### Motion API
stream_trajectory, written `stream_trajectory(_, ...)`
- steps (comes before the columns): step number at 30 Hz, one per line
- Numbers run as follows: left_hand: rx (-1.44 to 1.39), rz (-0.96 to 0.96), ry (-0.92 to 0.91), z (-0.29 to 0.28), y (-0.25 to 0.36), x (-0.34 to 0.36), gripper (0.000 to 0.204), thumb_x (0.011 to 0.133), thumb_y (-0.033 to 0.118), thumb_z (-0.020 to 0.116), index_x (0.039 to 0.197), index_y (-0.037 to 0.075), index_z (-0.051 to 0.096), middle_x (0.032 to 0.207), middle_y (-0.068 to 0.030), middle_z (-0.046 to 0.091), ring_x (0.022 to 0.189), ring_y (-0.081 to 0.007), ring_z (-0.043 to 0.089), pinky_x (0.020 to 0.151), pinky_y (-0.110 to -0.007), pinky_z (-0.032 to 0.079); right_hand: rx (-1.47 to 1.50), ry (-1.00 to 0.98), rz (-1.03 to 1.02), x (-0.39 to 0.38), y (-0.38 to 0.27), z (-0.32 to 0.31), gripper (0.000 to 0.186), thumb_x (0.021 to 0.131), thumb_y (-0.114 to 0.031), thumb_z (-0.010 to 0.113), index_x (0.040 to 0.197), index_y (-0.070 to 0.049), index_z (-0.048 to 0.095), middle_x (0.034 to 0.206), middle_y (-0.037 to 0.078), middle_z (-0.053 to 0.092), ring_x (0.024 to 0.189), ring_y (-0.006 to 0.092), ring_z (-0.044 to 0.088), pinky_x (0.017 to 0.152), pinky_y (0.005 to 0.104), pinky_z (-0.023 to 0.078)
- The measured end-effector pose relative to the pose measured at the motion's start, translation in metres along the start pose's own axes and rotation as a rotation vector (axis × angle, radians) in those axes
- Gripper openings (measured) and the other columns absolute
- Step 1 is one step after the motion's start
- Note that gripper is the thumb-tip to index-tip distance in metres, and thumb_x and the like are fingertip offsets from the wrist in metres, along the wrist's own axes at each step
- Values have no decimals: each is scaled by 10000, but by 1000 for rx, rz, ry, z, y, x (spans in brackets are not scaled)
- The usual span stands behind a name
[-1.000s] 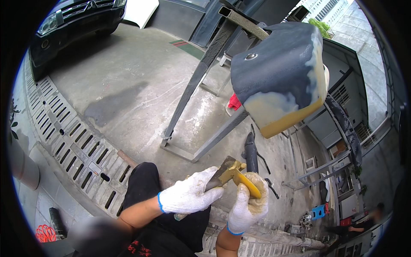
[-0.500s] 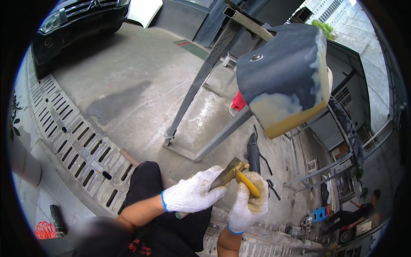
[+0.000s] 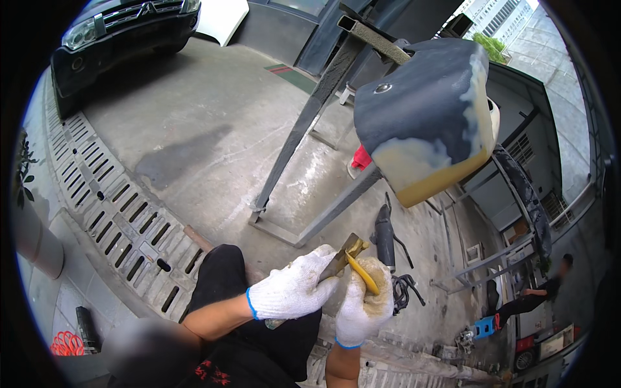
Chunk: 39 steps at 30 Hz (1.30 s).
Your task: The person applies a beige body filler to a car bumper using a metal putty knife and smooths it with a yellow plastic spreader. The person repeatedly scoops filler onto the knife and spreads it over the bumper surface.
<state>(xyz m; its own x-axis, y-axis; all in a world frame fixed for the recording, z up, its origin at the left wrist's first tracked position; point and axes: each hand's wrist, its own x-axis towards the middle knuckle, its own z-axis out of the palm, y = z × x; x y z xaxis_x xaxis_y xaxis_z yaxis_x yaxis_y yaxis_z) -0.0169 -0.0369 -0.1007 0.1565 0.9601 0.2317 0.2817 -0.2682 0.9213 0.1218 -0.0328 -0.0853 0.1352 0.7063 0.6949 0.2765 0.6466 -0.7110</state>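
While the left hand (image 3: 291,288) grips a scraper (image 3: 336,263) | right hand (image 3: 359,311) pinches a yellow spreader (image 3: 363,275) — both hands closed

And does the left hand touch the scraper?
Touching. The head view shows the left hand closed around the scraper, which sticks out at both ends.

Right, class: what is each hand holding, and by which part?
The left hand holds a scraper around its handle and lower blade; the right hand pinches a yellow spreader by its lower part.
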Motion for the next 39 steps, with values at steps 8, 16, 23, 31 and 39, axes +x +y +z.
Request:
stream_trajectory(8, 11, 84, 68, 13, -10, 4, 514, 881, 247, 604, 1324, 11, 489, 1297, -255, 537, 1169, -410, 556, 964, -429, 477, 56, 12, 9, -5, 8, -3, 181, 802, 79, 632, 978, 37, 642, 1012, 148, 648, 908, 235, 638, 821, 338, 516)
stream_trajectory(16, 31, -39, 28, 19, 12, 3, 500, 881, 219, 601, 1322, 10, 491, 1317, -244, 526, 1186, -410, 539, 973, -425, 466, 65, -113, -45, 1, 24, -27, 184, 777, 81, 641, 955, 35, 652, 960, 145, 664, 887, 227, 648, 816, 326, 514)
stream_trajectory(23, 30, -2, 80, 36, 9, -9, 503, 882, 219, 619, 1321, 14, 484, 1206, -234, 576, 1096, -366, 591, 901, -412, 485, 636, -128, 238, 16, 53, -68, 329, 739, 37, 628, 1065, 81, 604, 1006, 161, 661, 893, 219, 649, 852, 344, 522)
stream_trajectory(31, -496, -272, 308, 17, 29, -24, 176, 879, 196, 698, 898, 27, 652, 611, 12, 568, 473, -64, 498, 437, -222, 372, 1008, -275, 304, 54, 65, -78, 360, 790, -92, 718, 1105, 9, 577, 991, 170, 617, 859, 310, 615, 728, 450, 529)
stream_trajectory(39, -1019, 427, 245, -41, 16, 3, 750, 771, 193, 743, 1377, -26, 359, 1343, -344, 424, 1209, -473, 508, 903, -576, 518, 632, -217, -22, 135, -20, -102, 332, 783, -16, 620, 1106, 47, 573, 1010, 161, 657, 872, 232, 659, 834, 358, 534)
